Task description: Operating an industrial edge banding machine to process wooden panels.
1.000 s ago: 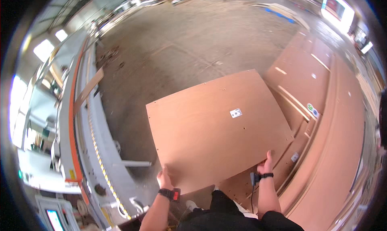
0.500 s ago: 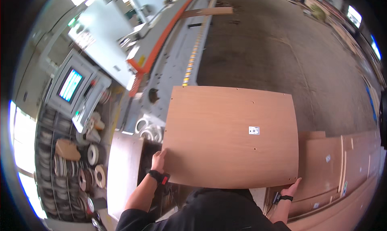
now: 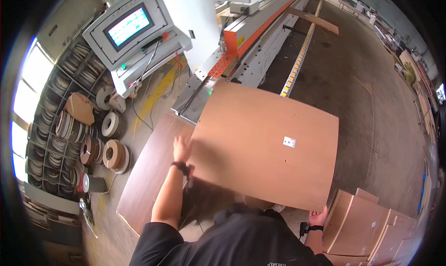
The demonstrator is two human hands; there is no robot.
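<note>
A light-brown wooden panel point(image 3: 265, 150) with a small white label and a few drilled holes lies in front of me, its far left end over the front of a long machine bed point(image 3: 197, 96). My left hand point(image 3: 182, 150) is against the panel's left edge, its fingers stretched out rather than wrapped round the board. At the near right corner, my right hand point(image 3: 318, 216) grips the panel from below, with some fingers hidden under it. A black band circles each wrist. Below my left hand, a brown board surface point(image 3: 151, 173) stretches toward the lower left.
A control console point(image 3: 127, 29) with a lit screen stands at the far left. Rolls of edge banding point(image 3: 115, 154) sit on the floor beside a full rack point(image 3: 60, 131). More panels point(image 3: 357, 224) are stacked at my right. An orange-edged beam point(image 3: 265, 29) runs away along the machine.
My view has swung left. The panel has come against the machine's front end and turned slightly. My left hand has gone from gripping the edge to lying along it with fingers extended.
</note>
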